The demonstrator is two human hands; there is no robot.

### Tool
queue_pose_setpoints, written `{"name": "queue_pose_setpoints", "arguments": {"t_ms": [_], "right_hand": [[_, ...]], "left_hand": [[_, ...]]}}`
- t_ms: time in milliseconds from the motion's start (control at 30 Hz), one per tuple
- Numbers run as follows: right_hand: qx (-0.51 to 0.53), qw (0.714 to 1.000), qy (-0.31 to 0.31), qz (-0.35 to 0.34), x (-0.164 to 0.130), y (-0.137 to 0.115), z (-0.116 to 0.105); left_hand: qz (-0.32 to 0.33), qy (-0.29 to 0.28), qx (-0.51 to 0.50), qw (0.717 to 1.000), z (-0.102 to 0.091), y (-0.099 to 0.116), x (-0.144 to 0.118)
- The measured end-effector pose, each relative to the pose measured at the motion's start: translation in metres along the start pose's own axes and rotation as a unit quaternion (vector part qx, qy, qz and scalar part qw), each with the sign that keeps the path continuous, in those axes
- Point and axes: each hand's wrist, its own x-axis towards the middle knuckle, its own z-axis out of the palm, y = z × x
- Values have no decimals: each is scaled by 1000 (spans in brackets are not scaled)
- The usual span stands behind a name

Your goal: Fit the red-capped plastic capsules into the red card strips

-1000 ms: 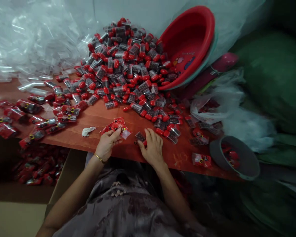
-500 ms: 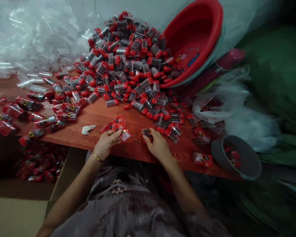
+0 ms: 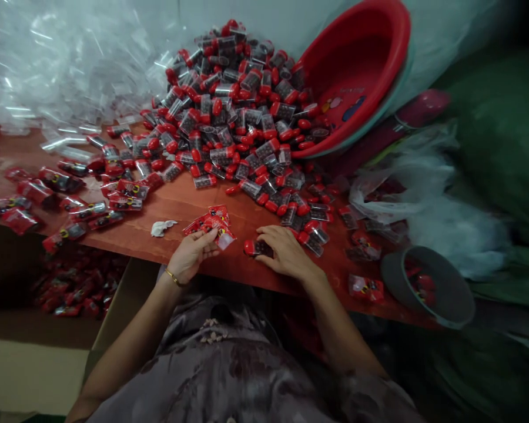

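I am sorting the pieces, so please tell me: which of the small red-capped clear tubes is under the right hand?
The lone red-capped clear tube at the table's near edge, apart from the big pile, under the right hand.

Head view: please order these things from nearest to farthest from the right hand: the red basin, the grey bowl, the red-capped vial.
1. Red-capped vial: under the right hand fingertips, at the table edge.
2. Grey bowl: to the right, past the table edge.
3. Red basin: tilted at the far back, behind the vial pile.

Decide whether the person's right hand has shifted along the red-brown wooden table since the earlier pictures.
Cannot tell: the right hand lies by the table edge near the left hand throughout; the camera moved.
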Motion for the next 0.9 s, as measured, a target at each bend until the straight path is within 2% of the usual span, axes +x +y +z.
{"name": "queue_pose_setpoints", "arguments": {"t_ms": [133, 200, 367, 467, 600, 767, 900], "right_hand": [[44, 994, 32, 97, -10, -8, 7], [94, 984, 71, 135, -19, -16, 9], [202, 952, 202, 106, -33, -48, 9], [204, 954, 202, 89, -30, -63, 7], [199, 956, 196, 95, -22, -69, 8], [187, 943, 243, 129, -18, -71, 18], [195, 935, 258, 145, -15, -76, 25]], "left_hand": [[-1, 8, -2, 1000, 2, 1, -1], [2, 14, 6, 1000, 4, -1, 0], [27, 10, 46, 999, 9, -10, 1], [35, 8, 61, 998, 13, -12, -1], [43, 10, 64, 997, 17, -7, -7], [67, 4, 55, 996, 21, -5, -10], [101, -2, 54, 993, 23, -14, -7]]}}
